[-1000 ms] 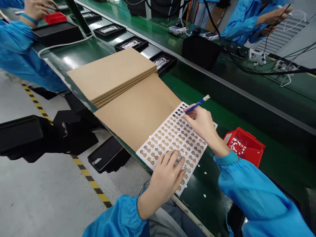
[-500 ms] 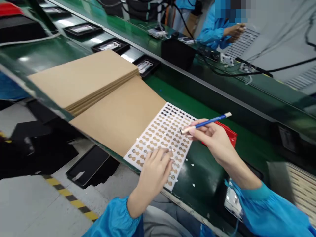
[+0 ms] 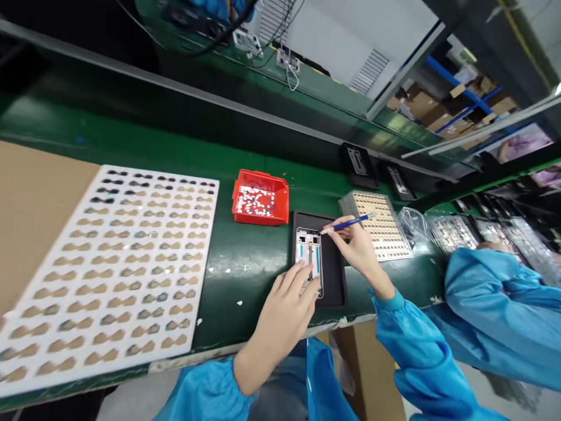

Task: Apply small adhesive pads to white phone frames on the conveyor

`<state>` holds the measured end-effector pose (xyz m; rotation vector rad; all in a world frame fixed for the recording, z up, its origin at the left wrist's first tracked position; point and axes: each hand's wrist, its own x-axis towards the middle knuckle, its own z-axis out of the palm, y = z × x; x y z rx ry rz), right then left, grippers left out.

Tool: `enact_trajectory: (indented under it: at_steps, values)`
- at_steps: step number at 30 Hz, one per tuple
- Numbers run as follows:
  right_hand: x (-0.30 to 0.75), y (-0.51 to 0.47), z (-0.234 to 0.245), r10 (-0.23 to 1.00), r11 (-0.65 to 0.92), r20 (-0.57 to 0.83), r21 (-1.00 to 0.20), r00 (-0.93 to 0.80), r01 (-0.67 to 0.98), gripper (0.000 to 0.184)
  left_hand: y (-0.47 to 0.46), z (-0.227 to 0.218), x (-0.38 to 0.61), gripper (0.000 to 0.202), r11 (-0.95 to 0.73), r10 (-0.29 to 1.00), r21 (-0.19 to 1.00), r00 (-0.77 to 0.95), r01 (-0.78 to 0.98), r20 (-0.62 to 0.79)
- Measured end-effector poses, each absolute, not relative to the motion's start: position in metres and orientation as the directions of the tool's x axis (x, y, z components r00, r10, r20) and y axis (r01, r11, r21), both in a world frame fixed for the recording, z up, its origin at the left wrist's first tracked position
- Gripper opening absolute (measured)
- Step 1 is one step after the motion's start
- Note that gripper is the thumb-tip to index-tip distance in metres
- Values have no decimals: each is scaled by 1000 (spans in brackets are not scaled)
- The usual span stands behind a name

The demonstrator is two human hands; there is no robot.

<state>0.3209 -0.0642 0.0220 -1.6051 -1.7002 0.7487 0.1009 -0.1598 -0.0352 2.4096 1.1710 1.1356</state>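
phone frame (image 3: 309, 257) in black tray (image 3: 335, 280), blue pen (image 3: 348, 223)

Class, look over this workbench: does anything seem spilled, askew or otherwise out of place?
Yes. A few small white bits lie loose on the green belt, between the white sticker sheet and the black tray, as if dropped there. The sheet also sits askew to the belt's edge. The phone frame lies squarely in its tray.

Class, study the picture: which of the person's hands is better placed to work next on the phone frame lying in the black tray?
Probably the right hand: it holds the blue tool with its tip at the phone frame, while the left hand rests fingers on the frame's lower end.
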Motion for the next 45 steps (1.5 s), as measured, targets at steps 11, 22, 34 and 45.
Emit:
enact_trajectory:
  at_steps: [11, 22, 34, 45]
  values:
    - [311, -54, 10, 960, 269, 103, -602, -261, 752, 3, -144, -45, 109, 37, -613, 758, 314, 429, 724, 491]
    - [307, -51, 15, 943, 319, 96, -523, -318, 790, 6, -141, -36, 108, 31, -603, 782, 309, 470, 735, 409]
    - [305, -55, 3, 931, 361, 150, -506, -332, 783, 7, -95, -30, 115, 33, -590, 806, 339, 507, 733, 307]
    - [301, -59, 2, 977, 212, 146, -778, -157, 591, 8, -80, -39, 118, 45, -579, 815, 249, 539, 776, 214]
